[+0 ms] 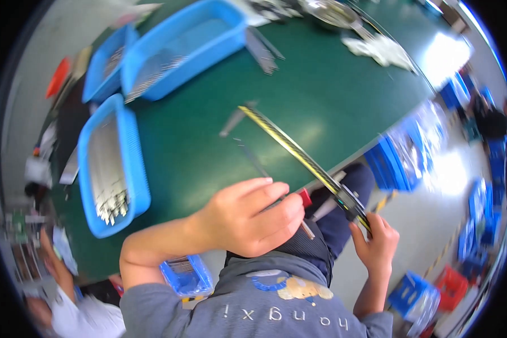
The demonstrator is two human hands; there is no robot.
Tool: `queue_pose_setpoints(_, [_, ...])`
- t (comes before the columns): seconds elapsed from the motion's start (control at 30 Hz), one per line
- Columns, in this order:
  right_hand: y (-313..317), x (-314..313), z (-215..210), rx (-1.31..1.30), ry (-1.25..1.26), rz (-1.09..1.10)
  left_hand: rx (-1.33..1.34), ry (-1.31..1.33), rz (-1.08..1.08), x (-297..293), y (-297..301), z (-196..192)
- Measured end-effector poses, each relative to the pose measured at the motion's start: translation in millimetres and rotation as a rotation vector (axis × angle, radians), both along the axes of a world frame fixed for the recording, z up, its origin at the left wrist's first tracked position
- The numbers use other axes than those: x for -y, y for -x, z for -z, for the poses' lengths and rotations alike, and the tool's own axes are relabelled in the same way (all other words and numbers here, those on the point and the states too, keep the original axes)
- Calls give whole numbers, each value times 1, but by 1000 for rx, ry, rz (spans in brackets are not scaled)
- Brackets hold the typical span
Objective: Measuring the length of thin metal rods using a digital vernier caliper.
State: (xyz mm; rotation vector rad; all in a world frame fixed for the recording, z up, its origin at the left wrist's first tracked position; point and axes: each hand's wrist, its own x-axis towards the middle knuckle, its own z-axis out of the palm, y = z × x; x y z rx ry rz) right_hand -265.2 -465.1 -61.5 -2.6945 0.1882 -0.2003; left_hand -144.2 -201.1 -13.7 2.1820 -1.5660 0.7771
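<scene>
A digital caliper [290, 145] with a black body and a yellow-and-black beam slants across the view, its jaw end over the green table. My right hand [377, 241] is closed around its near end, beyond the body. My left hand [256, 217], to the left of the caliper, has its fingers curled round a thin metal strip [253, 159]. The strip sticks out above the fingers, and a short end shows below them. A small red piece [305, 197] shows at these fingertips; whether the hand holds it I cannot tell.
Blue trays [142, 163] with thin metal strips stand on the green table [197, 152] at left. More strips [263, 53] lie beside the large tray. A white cloth [380, 52] lies far right. A person in white [90, 315] sits lower left. Blue crates [391, 163] stand right.
</scene>
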Motion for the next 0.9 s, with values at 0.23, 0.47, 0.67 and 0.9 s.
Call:
queue_pose_setpoints(0.23, [-4, 2, 8, 65, -20, -37, 254, 298, -309, -84, -77, -65])
queue_pose_setpoints(0.47, [-7, 4, 14, 89, -27, -63, 126, 168, -636, -167, -154, -22])
queue_pose_setpoints(0.67, [-5, 8, 18, 86, -43, -37, -213, 31, -1018, -207, -133, -25])
queue_pose_setpoints(0.9, [-10, 12, 17, 77, -52, -72, -900, -27, -1478, -281, -104, 2])
